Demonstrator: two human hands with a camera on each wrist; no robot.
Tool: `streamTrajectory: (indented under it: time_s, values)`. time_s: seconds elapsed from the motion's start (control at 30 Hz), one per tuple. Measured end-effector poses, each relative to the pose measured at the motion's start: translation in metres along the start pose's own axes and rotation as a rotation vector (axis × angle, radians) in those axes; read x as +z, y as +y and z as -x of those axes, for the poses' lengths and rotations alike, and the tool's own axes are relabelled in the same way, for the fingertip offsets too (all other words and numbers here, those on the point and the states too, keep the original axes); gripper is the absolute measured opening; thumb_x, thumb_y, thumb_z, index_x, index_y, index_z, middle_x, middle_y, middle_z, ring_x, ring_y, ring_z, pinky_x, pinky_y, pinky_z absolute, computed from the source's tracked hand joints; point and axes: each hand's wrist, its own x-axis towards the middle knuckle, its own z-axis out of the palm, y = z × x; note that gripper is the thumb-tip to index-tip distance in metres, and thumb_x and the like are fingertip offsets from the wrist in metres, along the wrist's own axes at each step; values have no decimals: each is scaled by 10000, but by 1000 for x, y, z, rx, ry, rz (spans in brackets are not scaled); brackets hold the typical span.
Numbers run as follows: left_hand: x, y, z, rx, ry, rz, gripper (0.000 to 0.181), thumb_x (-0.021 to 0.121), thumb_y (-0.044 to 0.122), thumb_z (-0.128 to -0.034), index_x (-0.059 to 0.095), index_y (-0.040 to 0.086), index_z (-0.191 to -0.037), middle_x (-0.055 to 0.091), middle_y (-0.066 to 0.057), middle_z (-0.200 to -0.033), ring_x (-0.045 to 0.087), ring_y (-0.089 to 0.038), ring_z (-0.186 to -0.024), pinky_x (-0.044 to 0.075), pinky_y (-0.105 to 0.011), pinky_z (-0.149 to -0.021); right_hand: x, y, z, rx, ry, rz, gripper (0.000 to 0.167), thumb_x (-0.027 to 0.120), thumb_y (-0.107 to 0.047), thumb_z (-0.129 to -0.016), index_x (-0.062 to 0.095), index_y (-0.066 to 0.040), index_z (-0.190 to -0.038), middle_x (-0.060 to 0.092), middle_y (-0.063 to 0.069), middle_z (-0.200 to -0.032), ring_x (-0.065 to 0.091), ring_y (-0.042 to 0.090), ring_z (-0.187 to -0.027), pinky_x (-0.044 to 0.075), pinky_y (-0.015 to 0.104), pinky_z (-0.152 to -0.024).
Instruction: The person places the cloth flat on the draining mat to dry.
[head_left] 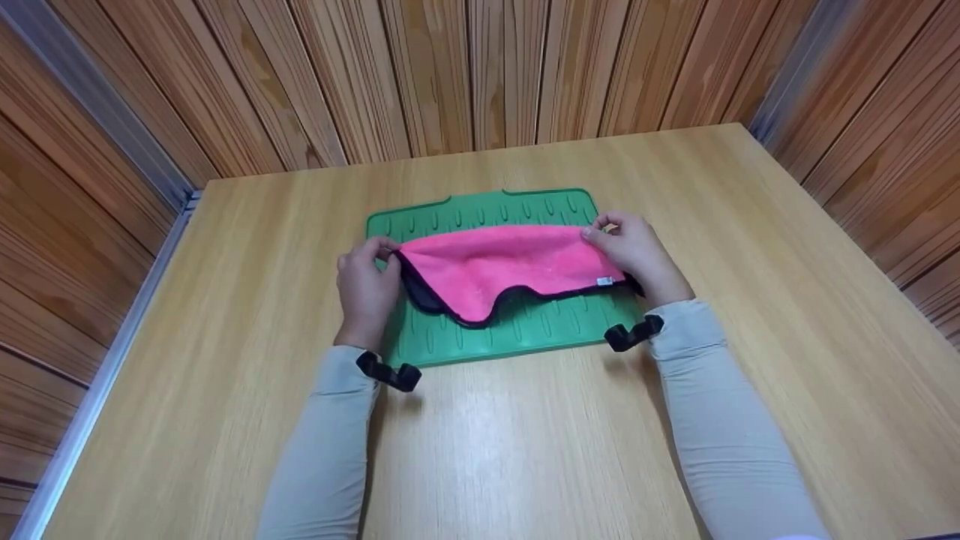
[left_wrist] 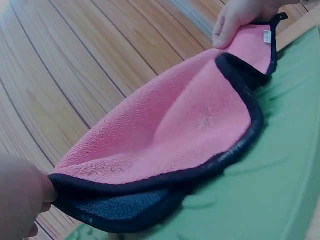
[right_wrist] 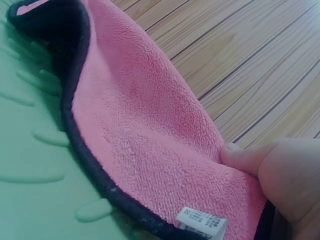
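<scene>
A pink cloth [head_left: 510,262] with a dark edge hangs folded over a green ribbed mat [head_left: 480,341]. My left hand [head_left: 366,289] pinches its left end, and my right hand [head_left: 634,251] pinches its upper right part. In the left wrist view the cloth [left_wrist: 165,125] shows a dark blue underside below the edge near the left hand [left_wrist: 22,197]. The right wrist view shows the right thumb [right_wrist: 245,157] pressed on the pink side, with a white label [right_wrist: 202,222] at the dark edge. The right hand's other fingers are hidden there behind the cloth.
The mat lies on a light wooden table [head_left: 495,442]. Wood-plank walls [head_left: 442,75] stand behind the table and at both sides. A black curved piece is fixed at each wrist, the left one [head_left: 388,373] and the right one [head_left: 634,334].
</scene>
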Motion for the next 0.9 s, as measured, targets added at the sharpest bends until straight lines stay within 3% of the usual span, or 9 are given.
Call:
streamTrajectory:
  time_s: [0.23, 0.37, 0.47, 0.57, 0.67, 0.8, 0.9]
  values:
    - [8, -8, 2, -27, -50, -74, 231, 626, 153, -1111, 789, 95, -1264, 760, -168, -1064, 609, -348, -1084, 488, -507, -946, 8, 6, -3, 37, -51, 48, 351, 596, -413, -1168, 651, -89, -1294, 542, 41, -1044, 535, 162, -896, 460, 297, -786]
    - [12, -7, 3, -37, -64, -105, 307, 585, 192, -1093, 779, 105, -1314, 693, -95, -876, 611, -351, -1031, 455, -579, -1091, 7, 5, -2, 87, -86, -6, 459, 476, -519, -1186, 650, -107, -1293, 537, 25, -1034, 530, 160, -927, 449, 309, -825]
    - [14, -4, 4, -49, -67, -69, 385, 550, 209, -1078, 779, 98, -1367, 635, 4, -749, 642, -353, -981, 392, -607, -1232, 7, 5, -2, 137, -102, -100, 503, 374, -574, -1191, 619, -138, -1140, 544, -28, -940, 542, 134, -898, 452, 289, -827]
    - [15, -1, 6, -66, -66, -16, 436, 518, 239, -1084, 782, 89, -1398, 647, 13, -703, 690, -358, -955, 382, -583, -1265, 7, 6, -4, 170, -113, -170, 500, 314, -569, -1199, 573, -179, -1025, 540, -83, -852, 546, 96, -847, 450, 264, -818]
    - [18, -1, 7, -47, -69, -34, 437, 544, 289, -1086, 790, 102, -1396, 752, -41, -800, 719, -364, -1035, 381, -582, -1246, 8, 6, -5, 193, -128, -229, 471, 349, -549, -1202, 600, -215, -985, 562, -124, -804, 562, 54, -799, 463, 234, -796]
    - [21, -2, 6, 5, -76, -77, 399, 638, 307, -1092, 788, 119, -1409, 852, -130, -1090, 716, -410, -1185, 353, -616, -1256, 9, 4, -5, 185, -131, -313, 448, 490, -481, -1190, 649, -260, -834, 582, -160, -694, 573, 19, -681, 482, 200, -690]
    - [19, 2, 9, -16, -87, -17, 378, 670, 275, -1113, 768, 116, -1442, 831, -164, -1303, 685, -409, -1295, 327, -614, -1296, 8, 2, -4, 155, -126, -362, 464, 574, -411, -1174, 673, -282, -740, 585, -159, -644, 571, 25, -638, 477, 196, -637]
